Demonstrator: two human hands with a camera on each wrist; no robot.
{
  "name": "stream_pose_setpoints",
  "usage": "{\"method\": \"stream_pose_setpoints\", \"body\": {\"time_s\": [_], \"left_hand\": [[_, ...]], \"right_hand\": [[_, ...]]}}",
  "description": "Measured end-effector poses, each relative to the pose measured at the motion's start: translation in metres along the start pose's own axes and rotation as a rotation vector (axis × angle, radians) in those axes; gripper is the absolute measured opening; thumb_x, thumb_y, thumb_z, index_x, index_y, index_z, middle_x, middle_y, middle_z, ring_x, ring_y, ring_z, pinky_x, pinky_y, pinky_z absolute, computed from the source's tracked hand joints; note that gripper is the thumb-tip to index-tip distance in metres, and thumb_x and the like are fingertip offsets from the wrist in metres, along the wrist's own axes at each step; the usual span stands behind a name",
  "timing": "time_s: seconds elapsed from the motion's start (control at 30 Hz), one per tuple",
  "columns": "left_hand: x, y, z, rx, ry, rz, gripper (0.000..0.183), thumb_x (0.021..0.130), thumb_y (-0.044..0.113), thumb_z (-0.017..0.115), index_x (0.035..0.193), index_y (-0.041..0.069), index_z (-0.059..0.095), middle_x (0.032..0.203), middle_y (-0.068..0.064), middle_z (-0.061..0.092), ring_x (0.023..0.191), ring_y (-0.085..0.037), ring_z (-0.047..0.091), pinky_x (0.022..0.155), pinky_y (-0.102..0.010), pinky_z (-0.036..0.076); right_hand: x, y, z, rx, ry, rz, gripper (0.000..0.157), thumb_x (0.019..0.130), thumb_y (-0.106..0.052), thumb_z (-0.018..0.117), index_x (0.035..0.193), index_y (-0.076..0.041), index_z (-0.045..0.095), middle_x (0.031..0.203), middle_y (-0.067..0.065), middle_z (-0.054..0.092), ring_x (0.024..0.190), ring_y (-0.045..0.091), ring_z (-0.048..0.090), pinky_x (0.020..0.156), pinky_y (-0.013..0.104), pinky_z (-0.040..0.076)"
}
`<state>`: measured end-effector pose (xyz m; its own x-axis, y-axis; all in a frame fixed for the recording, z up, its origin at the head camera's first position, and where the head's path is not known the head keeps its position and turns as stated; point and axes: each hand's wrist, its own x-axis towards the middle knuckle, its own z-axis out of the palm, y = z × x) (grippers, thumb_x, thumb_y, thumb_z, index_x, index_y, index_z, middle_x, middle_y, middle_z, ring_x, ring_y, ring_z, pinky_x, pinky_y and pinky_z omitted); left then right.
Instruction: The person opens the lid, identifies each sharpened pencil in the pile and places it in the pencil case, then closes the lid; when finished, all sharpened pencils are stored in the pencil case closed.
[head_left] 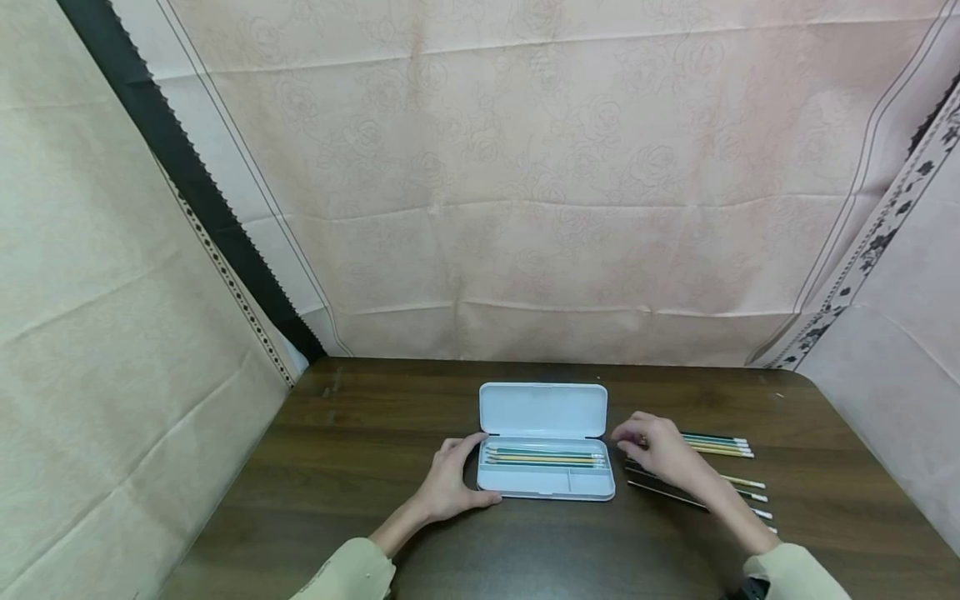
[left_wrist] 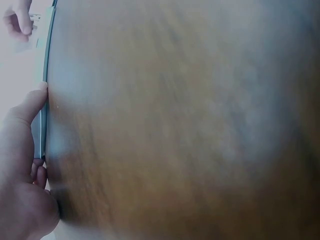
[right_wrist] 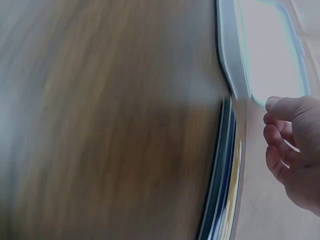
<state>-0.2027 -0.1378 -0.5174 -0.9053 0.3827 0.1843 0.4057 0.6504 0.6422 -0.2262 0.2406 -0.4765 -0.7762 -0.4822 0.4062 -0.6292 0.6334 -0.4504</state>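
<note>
Pencil case (head_left: 525, 482) open, lid back on its far side, some pencils (head_left: 543, 458) lying lengthwise in its far compartment. Left hand (head_left: 450, 481) clamps the case's left end, thumb at the near edge, fingers toward the far edge. Right hand (head_left: 663, 450) just right of the case: fingers curled, thumb by index, can't tell if anything's pinched. Loose pencils (head_left: 720, 448) right of the case. I'd brace the case, grip pencils mid-shaft, keep them parallel.
</note>
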Motion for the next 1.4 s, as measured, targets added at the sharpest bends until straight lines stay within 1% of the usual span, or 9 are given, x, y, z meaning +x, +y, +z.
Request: {"method": "stream_pose_setpoints", "body": {"time_s": [0.1, 0.27, 0.37, 0.5, 0.67, 0.73, 0.8, 1.03, 1.4], "left_hand": [[0.0, 0.001, -0.001, -0.003, -0.001, -0.002, 0.09, 0.075, 0.048, 0.086, 0.148, 0.012, 0.045, 0.139, -0.011, 0.051, 0.124, -0.032, 0.04, 0.093, -0.057, 0.039], [0.0, 0.002, -0.002, 0.0, -0.001, -0.004, 0.091, 0.075, 0.047, 0.086, 0.148, 0.011, 0.045, 0.139, -0.012, 0.051, 0.125, -0.033, 0.04, 0.094, -0.058, 0.038], [0.0, 0.002, -0.002, 0.001, -0.002, -0.007, 0.091, 0.075, 0.047, 0.086, 0.148, 0.011, 0.045, 0.139, -0.012, 0.051, 0.125, -0.033, 0.04, 0.094, -0.058, 0.038], [0.0, 0.0, -0.001, 0.0, -0.004, -0.01, 0.091, 0.075, 0.048, 0.086, 0.148, 0.012, 0.045, 0.139, -0.012, 0.051, 0.125, -0.033, 0.04, 0.094, -0.058, 0.039], [0.001, 0.0, -0.001, 0.001, -0.001, -0.011, 0.091, 0.075, 0.049, 0.085, 0.148, 0.013, 0.045, 0.139, -0.011, 0.05, 0.125, -0.032, 0.04, 0.094, -0.058, 0.039], [0.001, 0.0, -0.001, 0.002, -0.001, -0.012, 0.091, 0.075, 0.049, 0.085, 0.148, 0.013, 0.045, 0.139, -0.011, 0.05, 0.125, -0.032, 0.04, 0.094, -0.058, 0.039], [0.0, 0.001, -0.001, 0.0, -0.003, -0.012, 0.091, 0.075, 0.049, 0.085, 0.148, 0.012, 0.045, 0.139, -0.011, 0.05, 0.125, -0.032, 0.04, 0.093, -0.057, 0.039], [0.0, 0.0, -0.001, -0.003, -0.009, -0.013, 0.091, 0.076, 0.049, 0.085, 0.148, 0.012, 0.044, 0.139, -0.011, 0.05, 0.124, -0.032, 0.04, 0.093, -0.057, 0.039], [-0.001, 0.001, 0.0, -0.001, -0.012, -0.012, 0.091, 0.075, 0.049, 0.085, 0.148, 0.011, 0.044, 0.138, -0.011, 0.051, 0.123, -0.032, 0.04, 0.093, -0.057, 0.039]], "right_hand": [[-0.011, 0.011, -0.013, -0.029, 0.059, -0.034, 0.019, 0.08, 0.01, 0.076, 0.091, -0.006, 0.075, 0.083, -0.003, 0.063, 0.072, 0.005, 0.054, 0.06, 0.028, 0.048], [-0.03, 0.029, -0.03, -0.095, 0.131, -0.064, 0.025, 0.074, 0.014, 0.077, 0.087, -0.007, 0.073, 0.081, -0.006, 0.063, 0.071, 0.003, 0.053, 0.058, 0.029, 0.047], [-0.041, 0.04, -0.038, -0.131, 0.159, -0.056, 0.028, 0.071, 0.015, 0.078, 0.086, -0.009, 0.073, 0.08, -0.008, 0.061, 0.071, 0.001, 0.052, 0.058, 0.028, 0.047], [-0.056, 0.054, -0.045, -0.176, 0.195, -0.037, 0.031, 0.068, 0.015, 0.08, 0.084, -0.011, 0.073, 0.081, -0.009, 0.061, 0.071, 0.003, 0.054, 0.059, 0.028, 0.046], [-0.068, 0.065, -0.054, -0.208, 0.221, -0.019, 0.034, 0.065, 0.013, 0.082, 0.085, -0.012, 0.073, 0.083, -0.006, 0.062, 0.073, 0.011, 0.061, 0.062, 0.029, 0.049], [-0.072, 0.068, -0.057, -0.224, 0.226, -0.014, 0.035, 0.064, 0.013, 0.084, 0.085, -0.013, 0.074, 0.084, -0.005, 0.062, 0.074, 0.014, 0.064, 0.063, 0.031, 0.05], [-0.075, 0.071, -0.06, -0.245, 0.235, -0.013, 0.036, 0.062, 0.012, 0.085, 0.085, -0.014, 0.073, 0.084, -0.005, 0.062, 0.075, 0.017, 0.064, 0.064, 0.033, 0.049], [-0.085, 0.08, -0.061, -0.305, 0.277, -0.008, 0.036, 0.06, 0.009, 0.086, 0.085, -0.014, 0.074, 0.085, -0.003, 0.063, 0.081, 0.025, 0.057, 0.069, 0.035, 0.039], [-0.09, 0.084, -0.06, -0.313, 0.254, 0.017, 0.036, 0.06, 0.009, 0.085, 0.085, -0.014, 0.074, 0.084, -0.005, 0.063, 0.08, 0.024, 0.057, 0.069, 0.039, 0.042]]}}
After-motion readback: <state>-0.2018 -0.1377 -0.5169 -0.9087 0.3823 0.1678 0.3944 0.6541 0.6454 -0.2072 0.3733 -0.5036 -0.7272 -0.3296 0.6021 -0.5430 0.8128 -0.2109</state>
